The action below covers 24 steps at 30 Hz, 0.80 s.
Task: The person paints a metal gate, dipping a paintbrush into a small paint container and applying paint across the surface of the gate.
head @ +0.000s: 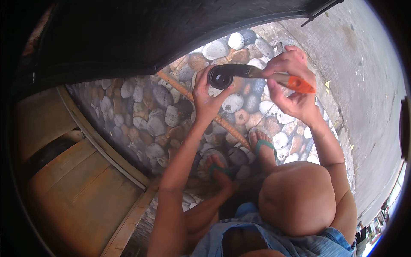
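Note:
My left hand (210,99) grips a small round container (220,78) of dark, glossy liquid, its mouth tipped towards me. In my right hand (293,85) is a flat paintbrush, held by its wooden handle (301,84) with an orange end. The brush's dark-coated bristles (237,69) reach left to the container's rim; whether they touch it I cannot tell. Both hands are held above a floor surface patterned with pebbles (156,123). A large black panel (106,38) spans the top of the view, beyond my hands.
A thin brown pole (232,130) slants across the pebbled surface, passing behind my left forearm. At the lower left stands a brown wooden panel (75,192) with a raised frame. Grey concrete (362,80) runs along the right. My sandalled feet (265,146) are below my hands.

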Available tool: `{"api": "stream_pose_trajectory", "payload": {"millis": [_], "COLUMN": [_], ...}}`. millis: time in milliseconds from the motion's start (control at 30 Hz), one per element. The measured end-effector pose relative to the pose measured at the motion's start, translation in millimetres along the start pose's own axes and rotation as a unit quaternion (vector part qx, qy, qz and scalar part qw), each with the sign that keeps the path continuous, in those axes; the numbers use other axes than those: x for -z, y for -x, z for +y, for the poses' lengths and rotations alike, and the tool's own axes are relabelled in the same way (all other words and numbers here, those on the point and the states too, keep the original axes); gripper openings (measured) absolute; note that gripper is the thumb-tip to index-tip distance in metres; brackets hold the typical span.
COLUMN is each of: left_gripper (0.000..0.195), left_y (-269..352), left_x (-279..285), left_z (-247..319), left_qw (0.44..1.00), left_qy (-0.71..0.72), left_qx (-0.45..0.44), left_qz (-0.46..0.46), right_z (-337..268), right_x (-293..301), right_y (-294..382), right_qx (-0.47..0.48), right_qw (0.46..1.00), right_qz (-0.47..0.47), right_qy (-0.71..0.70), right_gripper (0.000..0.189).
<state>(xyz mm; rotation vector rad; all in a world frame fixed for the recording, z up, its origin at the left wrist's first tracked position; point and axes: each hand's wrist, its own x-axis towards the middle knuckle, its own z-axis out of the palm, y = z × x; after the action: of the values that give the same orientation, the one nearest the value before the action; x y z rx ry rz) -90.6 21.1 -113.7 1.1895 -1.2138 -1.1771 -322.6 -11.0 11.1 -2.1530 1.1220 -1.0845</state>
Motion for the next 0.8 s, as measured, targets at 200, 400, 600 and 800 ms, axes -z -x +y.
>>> {"api": "stream_pose_trajectory", "payload": {"millis": [200, 400, 600, 800], "left_gripper": [0.066, 0.070, 0.067, 0.068], "left_y": [5, -3, -9, -16], "left_x": [-20, -43, -60, -65], "left_z": [-8, -10, -7, -4], "left_qw": [0.988, 0.985, 0.992, 0.997], "left_qy": [-0.145, -0.164, -0.123, -0.070], "left_qx": [-0.034, -0.054, -0.017, -0.007], "left_qz": [0.031, -0.009, -0.013, -0.021], "right_z": [14, 35, 38, 67], "right_x": [-22, -29, -3, -12], "right_y": [6, 23, 25, 38], "right_qx": [0.068, 0.047, -0.044, -0.295], "right_qw": [0.996, 0.994, 0.999, 0.903], "right_qz": [-0.062, -0.089, 0.002, 0.138], "right_qy": [0.019, 0.047, 0.015, -0.280], "right_gripper": [0.015, 0.016, 0.014, 0.028]}}
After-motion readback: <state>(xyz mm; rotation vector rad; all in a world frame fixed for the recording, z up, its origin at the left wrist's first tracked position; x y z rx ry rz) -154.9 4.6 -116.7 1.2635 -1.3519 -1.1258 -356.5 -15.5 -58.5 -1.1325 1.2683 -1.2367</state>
